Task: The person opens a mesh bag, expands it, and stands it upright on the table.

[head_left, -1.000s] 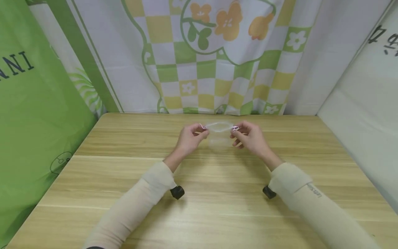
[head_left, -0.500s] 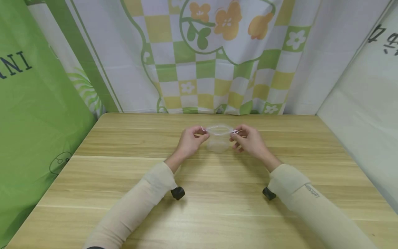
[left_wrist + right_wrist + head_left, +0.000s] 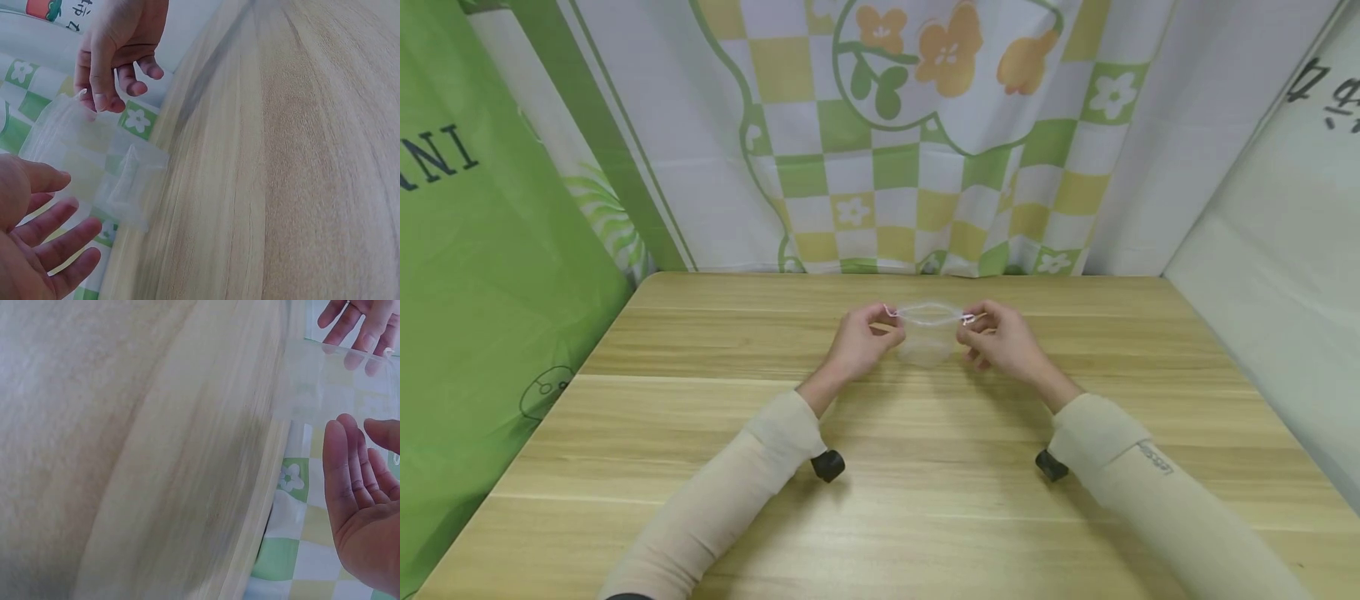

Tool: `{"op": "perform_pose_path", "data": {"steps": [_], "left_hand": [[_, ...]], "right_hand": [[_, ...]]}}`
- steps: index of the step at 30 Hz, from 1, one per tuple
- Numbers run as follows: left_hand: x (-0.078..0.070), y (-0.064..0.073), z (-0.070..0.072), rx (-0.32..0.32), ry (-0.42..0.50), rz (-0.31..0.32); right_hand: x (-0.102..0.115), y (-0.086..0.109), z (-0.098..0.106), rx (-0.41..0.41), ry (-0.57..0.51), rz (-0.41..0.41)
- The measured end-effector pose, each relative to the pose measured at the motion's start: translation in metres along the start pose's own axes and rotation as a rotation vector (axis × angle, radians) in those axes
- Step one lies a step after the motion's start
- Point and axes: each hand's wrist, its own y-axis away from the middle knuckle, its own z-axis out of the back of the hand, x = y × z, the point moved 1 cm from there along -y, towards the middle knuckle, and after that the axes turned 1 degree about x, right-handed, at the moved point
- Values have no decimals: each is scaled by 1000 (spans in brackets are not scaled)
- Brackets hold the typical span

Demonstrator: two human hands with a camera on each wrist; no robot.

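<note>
Both hands pinch a clear bag above the tabletop: left hand at its left top corner, right hand at its right, mouth pulled open.

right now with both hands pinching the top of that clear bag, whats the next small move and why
Probably draw the two ends slightly apart to widen the mouth. The left hand and the right hand each pinch one end of the clear bag at its top edge, which already bows open a little above the wooden table.
</note>
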Motion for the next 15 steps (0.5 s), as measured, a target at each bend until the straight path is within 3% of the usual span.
{"op": "perform_pose_path", "data": {"steps": [9, 15], "left_hand": [[2, 1, 4, 66, -16, 19], [6, 2, 11, 72, -34, 20]], "right_hand": [[1, 3, 3, 55, 47, -6], [-2, 5, 7, 80, 62, -4]]}}
